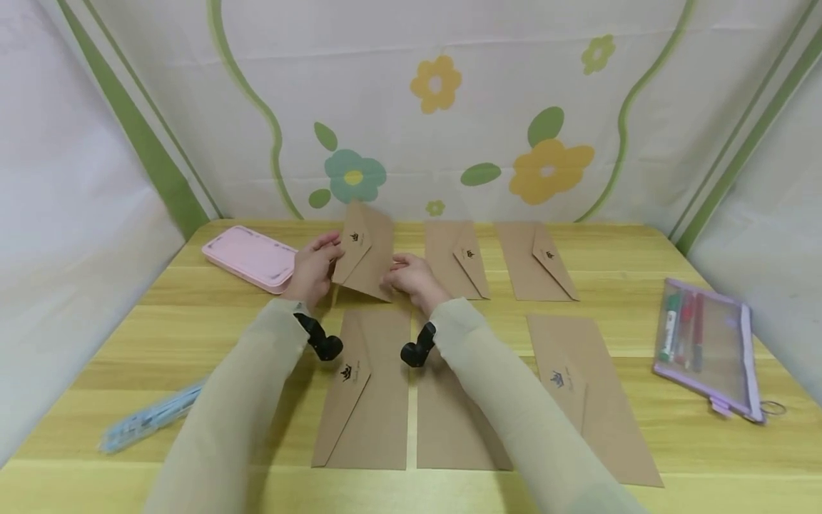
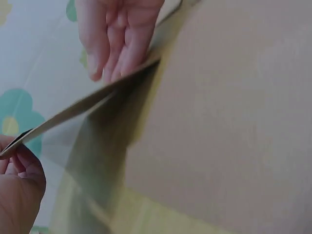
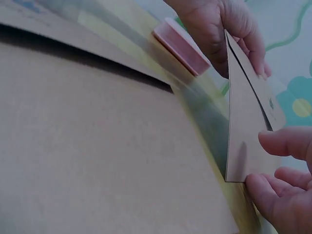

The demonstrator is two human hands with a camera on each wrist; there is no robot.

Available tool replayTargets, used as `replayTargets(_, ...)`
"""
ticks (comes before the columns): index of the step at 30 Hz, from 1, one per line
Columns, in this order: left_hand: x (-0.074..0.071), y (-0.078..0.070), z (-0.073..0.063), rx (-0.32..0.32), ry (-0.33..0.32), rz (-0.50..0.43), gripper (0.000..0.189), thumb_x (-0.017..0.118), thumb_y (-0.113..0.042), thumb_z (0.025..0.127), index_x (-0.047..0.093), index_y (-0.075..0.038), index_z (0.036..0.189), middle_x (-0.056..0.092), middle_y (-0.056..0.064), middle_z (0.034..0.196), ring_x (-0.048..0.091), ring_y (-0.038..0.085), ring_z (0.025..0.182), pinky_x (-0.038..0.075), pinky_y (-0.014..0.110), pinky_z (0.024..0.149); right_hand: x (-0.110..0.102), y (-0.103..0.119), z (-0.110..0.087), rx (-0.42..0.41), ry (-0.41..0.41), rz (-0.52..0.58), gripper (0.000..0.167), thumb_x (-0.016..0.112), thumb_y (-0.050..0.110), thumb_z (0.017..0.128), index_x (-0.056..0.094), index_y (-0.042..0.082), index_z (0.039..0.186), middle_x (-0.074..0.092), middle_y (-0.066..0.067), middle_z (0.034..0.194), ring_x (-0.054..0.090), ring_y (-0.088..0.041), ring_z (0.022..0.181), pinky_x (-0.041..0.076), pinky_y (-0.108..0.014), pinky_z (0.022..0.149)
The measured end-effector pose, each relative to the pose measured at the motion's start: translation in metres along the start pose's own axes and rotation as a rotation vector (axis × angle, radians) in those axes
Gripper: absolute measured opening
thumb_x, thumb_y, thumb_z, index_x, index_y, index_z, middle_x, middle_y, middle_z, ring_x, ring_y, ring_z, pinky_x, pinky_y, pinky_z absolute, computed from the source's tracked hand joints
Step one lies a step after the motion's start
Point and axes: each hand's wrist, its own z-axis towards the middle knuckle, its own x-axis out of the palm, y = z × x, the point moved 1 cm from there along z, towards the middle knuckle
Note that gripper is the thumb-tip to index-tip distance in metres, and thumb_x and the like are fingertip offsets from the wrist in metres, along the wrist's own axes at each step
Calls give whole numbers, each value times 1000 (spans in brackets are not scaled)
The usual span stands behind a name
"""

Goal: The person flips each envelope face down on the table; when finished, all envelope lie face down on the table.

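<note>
My left hand (image 1: 312, 270) pinches a brown paper envelope (image 1: 366, 253) by its left edge and holds it tilted up off the table. The envelope bears a dark crown print on its pointed flap. At its lower right corner is my right hand (image 1: 414, 280), the fingers loosely extended and spread; in the right wrist view a fingertip (image 3: 256, 181) meets the bottom corner. Below the hands lie a matching envelope (image 1: 379, 400) and another envelope (image 1: 449, 421), partly covered by the right sleeve. In the left wrist view the left hand (image 2: 22, 190) shows thumb and fingers on the edge.
Two envelopes, one (image 1: 443, 250) beside the other (image 1: 529, 264), lie at the back; another envelope (image 1: 591, 392) lies front right. A pink case (image 1: 250, 255) sits back left, a light-blue packet (image 1: 154, 414) front left. At right is a purple-edged mesh pouch (image 1: 713, 350) with pens.
</note>
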Motion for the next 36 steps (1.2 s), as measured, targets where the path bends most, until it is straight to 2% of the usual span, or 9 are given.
replayTargets(4, 16, -7, -5, 17, 17, -32, 45, 53, 8, 86, 51, -3, 129, 55, -4, 103, 50, 5, 84, 43, 13, 60, 1, 0, 0, 3, -1, 99, 66, 63, -8, 80, 36, 0, 140, 46, -20, 133, 49, -30, 119, 44, -34, 98)
replayTargets(9, 37, -8, -12, 78, 7, -24, 41, 55, 8, 84, 56, -2, 124, 57, -2, 103, 50, 5, 78, 38, 13, 54, 2, 0, -2, 4, -2, 141, 63, 60, -6, 83, 34, -1, 140, 49, -21, 130, 52, -29, 115, 42, -35, 99)
replayTargets(12, 46, -7, -14, 137, -7, 42, 38, 56, 5, 84, 58, -3, 121, 59, 1, 107, 53, 7, 84, 41, 14, 60, 2, 0, -4, 2, 0, 167, 61, 59, -6, 84, 34, -2, 140, 51, -22, 127, 55, -25, 109, 42, -35, 99)
replayTargets(16, 54, -6, -16, 223, -19, 158, 34, 56, 0, 86, 60, -4, 119, 60, 6, 118, 54, 11, 100, 45, 19, 78, 3, -1, -4, -2, 0, 209, 60, 57, -6, 84, 34, -3, 139, 53, -22, 125, 56, -19, 98, 42, -33, 99)
replayTargets(18, 56, -6, -16, 252, -28, 186, 33, 56, -1, 86, 60, -5, 119, 60, 8, 120, 53, 13, 103, 45, 21, 82, 4, -1, -4, -1, 0, 221, 59, 57, -6, 85, 34, -3, 139, 53, -21, 125, 55, -18, 97, 42, -33, 100)
replayTargets(24, 60, -5, -16, 298, -35, 229, 33, 54, -1, 86, 60, -5, 119, 59, 8, 120, 53, 14, 101, 43, 21, 80, 5, -3, -4, -19, -10, 258, 57, 54, -7, 85, 34, -5, 139, 52, -23, 125, 54, -19, 99, 41, -35, 101)
replayTargets(30, 66, -3, -17, 319, -62, 280, 32, 53, -2, 85, 62, -6, 116, 60, 6, 117, 53, 14, 98, 44, 21, 76, 9, -3, -7, -52, -83, 299, 51, 56, -3, 86, 42, -3, 135, 55, -21, 124, 56, -17, 94, 46, -35, 95)
replayTargets(34, 70, -2, -19, 324, -57, 302, 32, 54, -3, 85, 63, -5, 115, 61, 6, 116, 53, 14, 97, 45, 21, 74, 10, -1, -15, -97, -181, 319, 45, 56, -2, 86, 47, -4, 131, 54, -21, 126, 56, -17, 94, 48, -33, 90)
replayTargets(36, 72, -3, -20, 326, -52, 304, 32, 54, -4, 85, 63, -5, 115, 60, 5, 116, 53, 13, 97, 44, 20, 72, 10, 1, -21, -151, -242, 313, 41, 56, -2, 86, 51, -4, 127, 54, -21, 126, 57, -18, 99, 48, -33, 90)
